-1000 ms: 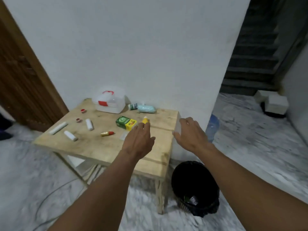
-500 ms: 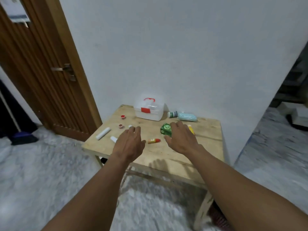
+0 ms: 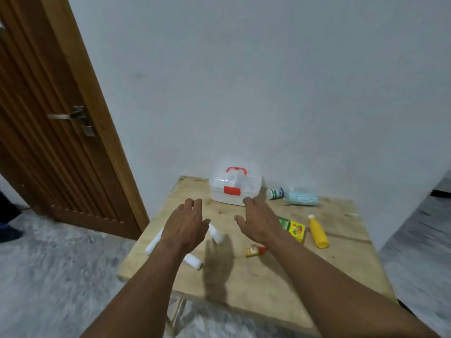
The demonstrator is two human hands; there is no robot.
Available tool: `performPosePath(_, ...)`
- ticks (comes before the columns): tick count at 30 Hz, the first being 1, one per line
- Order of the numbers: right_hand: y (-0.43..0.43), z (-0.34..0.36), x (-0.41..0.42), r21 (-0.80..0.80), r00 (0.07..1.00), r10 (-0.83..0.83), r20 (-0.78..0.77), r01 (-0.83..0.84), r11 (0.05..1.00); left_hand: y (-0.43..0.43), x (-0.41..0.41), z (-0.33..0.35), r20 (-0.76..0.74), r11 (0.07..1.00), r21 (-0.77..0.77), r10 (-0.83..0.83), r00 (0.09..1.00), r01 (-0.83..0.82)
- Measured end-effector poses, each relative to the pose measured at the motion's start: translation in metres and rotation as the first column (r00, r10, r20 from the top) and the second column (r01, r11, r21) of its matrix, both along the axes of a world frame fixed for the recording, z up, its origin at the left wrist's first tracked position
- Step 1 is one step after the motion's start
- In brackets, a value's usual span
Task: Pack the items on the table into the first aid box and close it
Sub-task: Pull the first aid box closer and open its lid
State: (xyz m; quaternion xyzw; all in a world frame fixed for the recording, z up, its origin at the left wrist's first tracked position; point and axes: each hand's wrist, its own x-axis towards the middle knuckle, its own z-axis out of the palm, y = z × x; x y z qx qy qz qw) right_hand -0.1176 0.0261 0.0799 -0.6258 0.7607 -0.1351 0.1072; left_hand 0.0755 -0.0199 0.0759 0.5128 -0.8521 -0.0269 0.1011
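Both forearms reach up from the bottom of the frame, palms down over the counter (image 3: pixel 268 276). Left hand (image 3: pixel 184 228), frame centre: fingers (image 3: pixel 195 206) straight, loosely together, thumb out, holding nothing, above a white roll (image 3: pixel 216 234). Right hand (image 3: pixel 258 223) beside it: fingers extended, thumb apart, empty; tips just at the first aid box (image 3: pixel 235 189), contact unclear. Box lid down, at counter's far edge. Yellow bottle (image 3: pixel 317 232) lies at right.

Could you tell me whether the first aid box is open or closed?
Closed: the first aid box has its lid down, red latch across the seam.
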Motion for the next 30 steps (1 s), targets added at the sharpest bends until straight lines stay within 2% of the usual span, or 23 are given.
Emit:
performPosePath(7,-0.108,-0.056,-0.009,0.12,0.969,-0.145,0.202,0.122,0.985,-0.121,-0.009,-0.028,-0.043,0.997,0.072,-0.006,0.999,0.009)
performPosePath(9,-0.127,-0.073,-0.009,0.168,0.914,-0.273,0.298,0.232,0.958,-0.145,-0.017,-0.036,-0.075,0.993,0.116,-0.018,0.997,0.026)
performPosePath(11,-0.141,-0.091,-0.008,0.236,0.811,-0.418,0.41,0.349,0.907,-0.166,-0.025,-0.044,-0.079,0.986,0.157,-0.048,0.996,0.06)
performPosePath(13,-0.155,-0.102,-0.005,0.272,0.658,-0.512,0.552,0.439,0.856,-0.19,-0.035,-0.053,-0.105,0.98,0.16,-0.102,0.989,0.118)
performPosePath(14,-0.161,-0.103,-0.002,0.289,0.536,-0.543,0.646,0.486,0.825,-0.202,-0.04,-0.056,-0.124,0.974,0.169,-0.128,0.984,0.148)
performPosePath(17,-0.183,-0.109,0.003,0.442,-0.028,-0.521,0.853,0.569,0.693,-0.235,-0.052,-0.066,-0.146,0.943,0.21,-0.23,0.962,0.258)
performPosePath(18,-0.19,-0.11,0.003,0.479,-0.157,-0.485,0.86,0.571,0.667,-0.245,-0.053,-0.072,-0.172,0.928,0.217,-0.268,0.948,0.302)
performPosePath(19,-0.196,-0.111,0.003,0.513,-0.245,-0.463,0.852,0.568,0.643,-0.255,-0.056,-0.075,-0.178,0.916,0.212,-0.305,0.935,0.34)
performPosePath(20,-0.201,-0.113,0.004,0.531,-0.292,-0.451,0.844,0.579,0.619,-0.263,-0.058,-0.077,-0.196,0.901,0.208,-0.344,0.918,0.381)
performPosePath(21,-0.206,-0.116,0.005,0.532,-0.316,-0.434,0.843,0.605,0.592,-0.271,-0.061,-0.081,-0.215,0.882,0.211,-0.38,0.9,0.422)
performPosePath(23,-0.214,-0.122,0.007,0.513,-0.335,-0.397,0.854,0.666,0.542,-0.28,-0.067,-0.082,-0.305,0.832,0.319,-0.363,0.88,0.454)
performPosePath(26,-0.218,-0.13,0.015,0.457,-0.314,-0.351,0.882,0.747,0.482,-0.286,-0.061,-0.095,-0.423,0.821,0.312,-0.33,0.844,0.478)
performPosePath(30,-0.22,-0.131,0.021,0.427,-0.29,-0.34,0.895,0.779,0.46,-0.29,-0.054,-0.101,-0.432,0.81,0.298,-0.357,0.828,0.504)
